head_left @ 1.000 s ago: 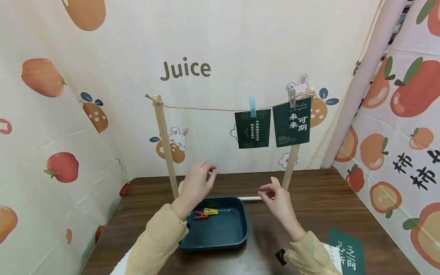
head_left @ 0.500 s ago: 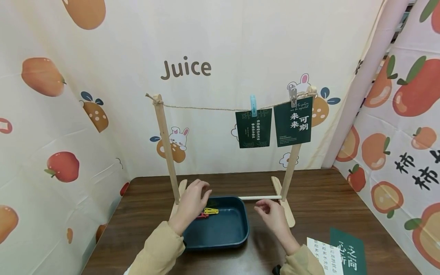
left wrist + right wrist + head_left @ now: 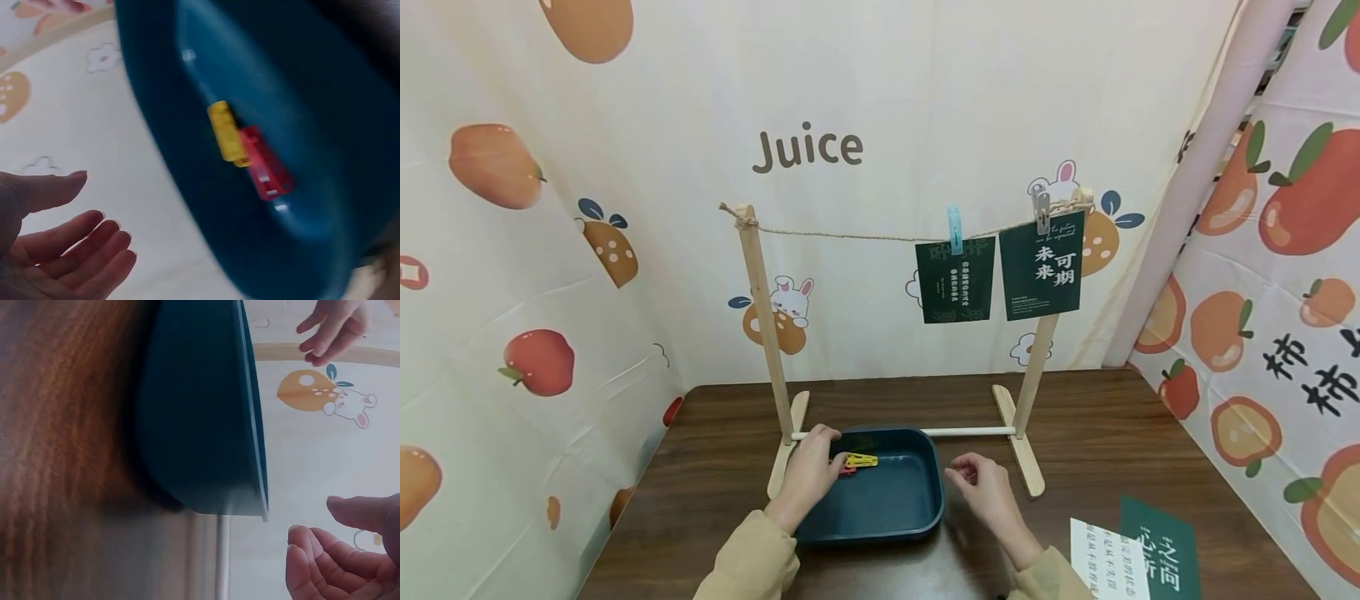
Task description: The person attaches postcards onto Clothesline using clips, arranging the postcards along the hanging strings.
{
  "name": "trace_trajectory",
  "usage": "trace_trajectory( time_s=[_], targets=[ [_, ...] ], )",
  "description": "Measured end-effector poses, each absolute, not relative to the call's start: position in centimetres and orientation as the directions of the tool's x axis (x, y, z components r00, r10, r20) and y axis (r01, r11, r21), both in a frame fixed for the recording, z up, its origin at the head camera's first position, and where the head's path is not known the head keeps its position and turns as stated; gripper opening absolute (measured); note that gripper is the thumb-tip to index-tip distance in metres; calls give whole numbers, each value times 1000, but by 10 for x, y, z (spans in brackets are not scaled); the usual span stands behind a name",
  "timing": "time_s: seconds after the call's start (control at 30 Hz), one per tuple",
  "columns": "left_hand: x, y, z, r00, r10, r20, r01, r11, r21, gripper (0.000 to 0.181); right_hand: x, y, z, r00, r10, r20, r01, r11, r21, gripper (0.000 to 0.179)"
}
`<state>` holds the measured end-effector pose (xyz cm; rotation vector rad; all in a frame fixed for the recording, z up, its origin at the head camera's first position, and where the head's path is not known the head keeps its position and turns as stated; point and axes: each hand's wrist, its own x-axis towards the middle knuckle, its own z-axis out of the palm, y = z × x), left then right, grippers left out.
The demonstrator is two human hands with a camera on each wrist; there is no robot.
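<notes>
A dark blue tray (image 3: pixel 887 508) stands on the table, holding a yellow clip (image 3: pixel 861 460) and a red clip (image 3: pixel 265 164). My left hand (image 3: pixel 808 473) hovers at the tray's left side, near the clips. The left wrist view shows its thumb and fingers apart, with nothing between them. To the right of the tray is my right hand (image 3: pixel 987 490), its fingers loosely bent and holding nothing. Behind the tray a twine line (image 3: pixel 850 237) carries two green cards, the smaller card (image 3: pixel 955 292) under a blue clothespin (image 3: pixel 955 230) and the larger card (image 3: pixel 1042 279) under a clear clip (image 3: pixel 1042 208).
Two wooden posts (image 3: pixel 765 325) on flat feet hold the line, joined low down by a white rod (image 3: pixel 967 432). At the table's right front lie a white card (image 3: pixel 1105 560) and a green card (image 3: pixel 1172 554), overlapping. Printed curtains surround the table (image 3: pixel 1120 442).
Both hands have come down from below the line, the left to the tray's left side, the right to beside its right wall. The hanging cards stay clipped in place.
</notes>
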<state>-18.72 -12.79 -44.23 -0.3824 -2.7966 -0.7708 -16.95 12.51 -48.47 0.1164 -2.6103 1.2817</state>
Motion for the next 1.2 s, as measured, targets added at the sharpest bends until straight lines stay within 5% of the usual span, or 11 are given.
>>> trace_trajectory(
  time_s=[0.73, 1.2],
  targets=[
    [-200, -139, -501, -969, 224, 101, 245, 858, 452, 51, -163, 114, -499, -984, -51, 171, -166, 613, -773, 16],
    [-208, -134, -514, -980, 198, 30, 192, 883, 428, 46, -163, 111, -503, -999, -45, 13, -31, 444, -896, 20]
  ],
)
